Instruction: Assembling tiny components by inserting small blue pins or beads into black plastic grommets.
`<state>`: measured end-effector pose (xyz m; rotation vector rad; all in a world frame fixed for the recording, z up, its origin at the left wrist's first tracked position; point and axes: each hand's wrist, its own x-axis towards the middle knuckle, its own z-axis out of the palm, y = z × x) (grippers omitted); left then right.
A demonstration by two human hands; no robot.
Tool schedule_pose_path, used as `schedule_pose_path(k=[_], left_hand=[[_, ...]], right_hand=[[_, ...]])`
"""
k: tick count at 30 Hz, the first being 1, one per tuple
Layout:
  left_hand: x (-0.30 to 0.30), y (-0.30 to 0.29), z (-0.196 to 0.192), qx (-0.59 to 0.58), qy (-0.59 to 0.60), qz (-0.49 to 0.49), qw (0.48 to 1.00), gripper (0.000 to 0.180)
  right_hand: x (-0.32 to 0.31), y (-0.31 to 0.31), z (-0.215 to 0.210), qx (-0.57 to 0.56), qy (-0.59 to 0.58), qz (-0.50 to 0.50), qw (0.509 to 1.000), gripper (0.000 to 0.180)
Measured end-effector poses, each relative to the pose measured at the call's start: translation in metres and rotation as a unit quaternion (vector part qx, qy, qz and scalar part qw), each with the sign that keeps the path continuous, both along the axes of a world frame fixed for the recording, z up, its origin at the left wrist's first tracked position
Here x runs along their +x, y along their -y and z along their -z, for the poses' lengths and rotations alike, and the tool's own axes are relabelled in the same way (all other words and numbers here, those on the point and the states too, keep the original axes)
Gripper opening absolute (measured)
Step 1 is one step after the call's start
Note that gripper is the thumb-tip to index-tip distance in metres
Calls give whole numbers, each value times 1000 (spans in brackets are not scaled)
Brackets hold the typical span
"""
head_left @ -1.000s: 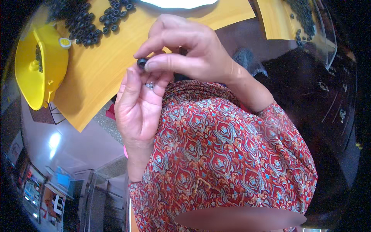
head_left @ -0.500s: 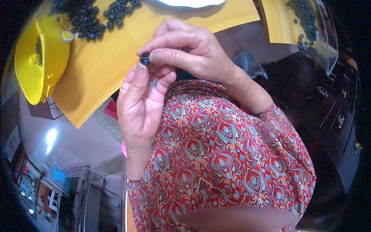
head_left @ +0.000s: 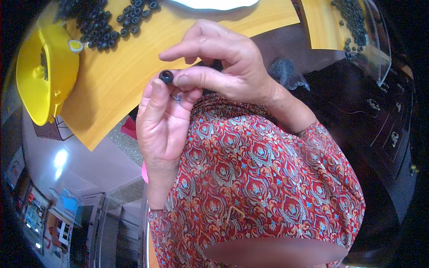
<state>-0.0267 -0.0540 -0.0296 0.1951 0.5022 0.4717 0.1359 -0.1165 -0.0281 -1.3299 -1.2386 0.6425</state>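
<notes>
My left hand point(head_left: 161, 118) pinches a small round black plastic piece with a hollow centre point(head_left: 166, 77) between thumb and fingers, its opening facing up. A tiny shiny item point(head_left: 177, 97) shows at my left fingers; its kind is unclear. On the right of the piece, my right hand point(head_left: 225, 56) has its thumb tip beside or against it. The right index finger is raised apart from the thumb, while the other fingers curl beneath. Something dark shows under those fingers, and I cannot tell whether it is held. Many similar black pieces point(head_left: 107, 33) lie on the wooden table point(head_left: 118, 80).
A yellow plastic container point(head_left: 67, 67) holding some dark pieces stands at the table's left end. The rim of a white dish point(head_left: 214, 4) shows at the far edge. More small black pieces point(head_left: 353, 22) lie on another wooden surface point(head_left: 319, 27) at right, beside clear plastic point(head_left: 380, 58).
The right index finger has lifted away from the black piece and the right hand has opened. The piece has tipped to show its hole and sits slightly lower in my left hand.
</notes>
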Motion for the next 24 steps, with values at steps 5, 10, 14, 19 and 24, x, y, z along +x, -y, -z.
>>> schedule_pose_path(k=[5,10,14,19,24], left_hand=[[2,-3,4,-27,26,-29,999,30],[4,-4,4,-44,36,-41,998,31],[2,-5,5,-57,23,-42,997,32],[5,-5,1,-22,18,-37,999,33],[7,-3,1,17,18,-46,999,34]], right_hand=[[-5,6,5,60,101,63,991,17],[-10,5,11,81,164,59,981,18],[-10,3,7,97,178,13,979,24],[-15,6,6,91,172,-6,981,24],[-18,11,8,31,176,15,984,17]])
